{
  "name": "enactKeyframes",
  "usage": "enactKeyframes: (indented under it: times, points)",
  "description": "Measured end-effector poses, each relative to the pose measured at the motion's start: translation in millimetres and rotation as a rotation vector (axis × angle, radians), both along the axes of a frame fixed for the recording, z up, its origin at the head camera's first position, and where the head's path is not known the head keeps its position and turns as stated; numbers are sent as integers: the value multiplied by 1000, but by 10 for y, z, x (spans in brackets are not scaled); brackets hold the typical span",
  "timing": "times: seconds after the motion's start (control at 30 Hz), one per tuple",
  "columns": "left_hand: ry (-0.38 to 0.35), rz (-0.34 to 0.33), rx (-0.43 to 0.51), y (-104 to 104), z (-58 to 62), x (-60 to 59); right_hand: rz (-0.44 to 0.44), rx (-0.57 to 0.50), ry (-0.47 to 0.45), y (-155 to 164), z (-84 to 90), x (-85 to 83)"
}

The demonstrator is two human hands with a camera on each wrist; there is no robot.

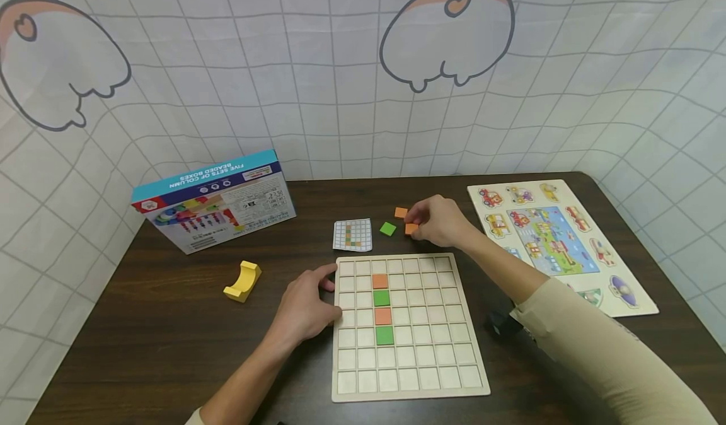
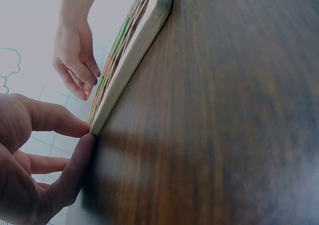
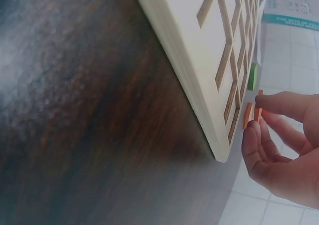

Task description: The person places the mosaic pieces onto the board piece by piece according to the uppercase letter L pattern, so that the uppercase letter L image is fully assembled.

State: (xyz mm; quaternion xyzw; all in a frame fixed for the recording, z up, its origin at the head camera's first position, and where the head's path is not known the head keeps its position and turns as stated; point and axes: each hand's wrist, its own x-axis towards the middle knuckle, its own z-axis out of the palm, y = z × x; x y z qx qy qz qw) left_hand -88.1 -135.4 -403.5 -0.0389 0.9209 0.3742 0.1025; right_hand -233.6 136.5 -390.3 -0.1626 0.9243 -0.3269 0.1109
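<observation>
My right hand (image 1: 439,220) pinches a small orange square tile (image 1: 411,229) behind the board's far edge. Beside it on the table lie another orange tile (image 1: 401,212) and a green tile (image 1: 388,228). In the head view, a pale wooden grid board (image 1: 411,393) has orange and green tiles alternating down one column, among them a green tile (image 1: 384,335) at the near end. My left hand (image 1: 306,305) rests against the board's left side, its thumb and a finger touching the edge; the left wrist view shows these fingertips (image 2: 82,129) at the wooden rim.
A small printed pattern card (image 1: 352,234) lies behind the board. To the left are a yellow curved block (image 1: 244,281) and a standing toy box (image 1: 227,204). A picture puzzle board (image 1: 493,220) lies on the right, with a dark object (image 1: 503,324) near my right sleeve.
</observation>
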Motion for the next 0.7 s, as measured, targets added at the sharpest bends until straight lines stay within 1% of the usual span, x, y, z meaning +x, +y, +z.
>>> enactKeyframes:
  times: [0.7]
  points:
    - [-3,0,6,0,-3,2,8,-3,-6,37,44,115]
